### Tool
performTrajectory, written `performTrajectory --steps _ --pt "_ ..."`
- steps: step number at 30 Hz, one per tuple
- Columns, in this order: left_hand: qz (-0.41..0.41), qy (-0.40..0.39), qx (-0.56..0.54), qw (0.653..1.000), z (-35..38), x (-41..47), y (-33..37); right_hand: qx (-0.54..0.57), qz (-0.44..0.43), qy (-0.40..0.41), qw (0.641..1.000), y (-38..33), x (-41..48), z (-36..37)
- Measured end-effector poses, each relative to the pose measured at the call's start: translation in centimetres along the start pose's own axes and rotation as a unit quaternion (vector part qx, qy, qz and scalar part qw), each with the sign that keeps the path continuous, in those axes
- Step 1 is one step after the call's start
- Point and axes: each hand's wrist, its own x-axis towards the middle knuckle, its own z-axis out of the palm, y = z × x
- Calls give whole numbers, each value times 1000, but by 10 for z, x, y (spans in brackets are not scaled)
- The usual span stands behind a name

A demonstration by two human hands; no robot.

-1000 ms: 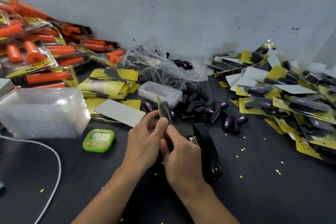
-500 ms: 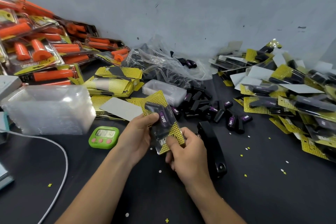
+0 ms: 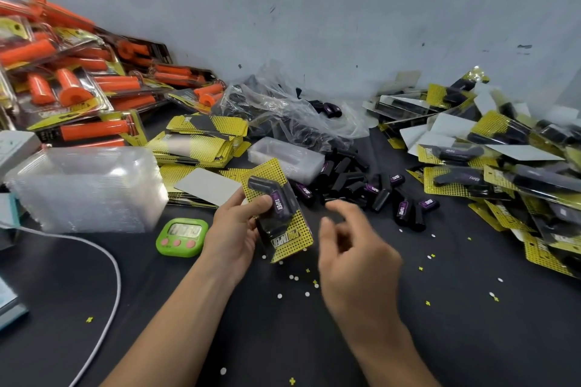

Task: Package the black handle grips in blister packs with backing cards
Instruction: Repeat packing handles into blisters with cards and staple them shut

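Note:
My left hand (image 3: 234, 228) grips a blister pack (image 3: 278, 210) by its left edge: a yellow dotted backing card with a black handle grip under clear plastic, facing me. My right hand (image 3: 352, 248) hovers just right of the pack, blurred, fingers loosely curled and holding nothing. Loose black handle grips (image 3: 374, 188) lie in a heap behind the hands. Yellow backing cards (image 3: 201, 138) are stacked at the middle left. Clear blister shells (image 3: 85, 188) stand stacked at the left. Finished packs (image 3: 490, 173) pile up at the right.
A green timer (image 3: 183, 236) sits left of my left hand. Orange grip packs (image 3: 78, 88) fill the far left. A crumpled plastic bag (image 3: 283, 107) lies by the wall. A white cable (image 3: 113, 286) curves across the near left. The black stapler is hidden behind my right hand.
My right hand has let go of the pack's lower edge and moved right, now blurred. My left hand keeps the pack, which has turned from edge-on to facing me.

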Motion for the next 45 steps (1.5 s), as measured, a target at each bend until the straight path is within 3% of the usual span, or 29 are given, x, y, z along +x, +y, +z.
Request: performTrajectory --steps 2,3,5,7,13,15,18,22,25,31,45 --pt "-4 10 -11 1000 0 1 -1 -56 27 83 995 10 14 -13" --pt "-1 14 -9 1000 -1 2 -2 -89 72 64 991 16 20 -19" --pt "15 22 4 1000 -1 4 -5 -173 180 -74 965 32 27 -26" --pt "32 26 14 999 -1 6 -8 -183 240 -210 930 36 28 -28" --pt "64 11 0 998 -1 10 -4 -137 197 -332 912 25 18 -17" --pt "49 -21 -31 998 -2 10 -2 -128 187 -316 922 21 13 -15" --pt "22 -77 -85 993 -4 10 0 -20 173 -270 947 19 11 -16" --pt "6 -113 -114 987 -2 10 0 81 160 -284 942 15 12 -18" --pt "9 -130 -100 986 -4 8 1 96 149 -309 934 14 9 -16" --pt "5 -179 -30 983 1 1 1 116 130 -276 945 13 8 -16" --pt "15 -185 -26 982 4 -3 1 162 158 -247 942 13 8 -14"
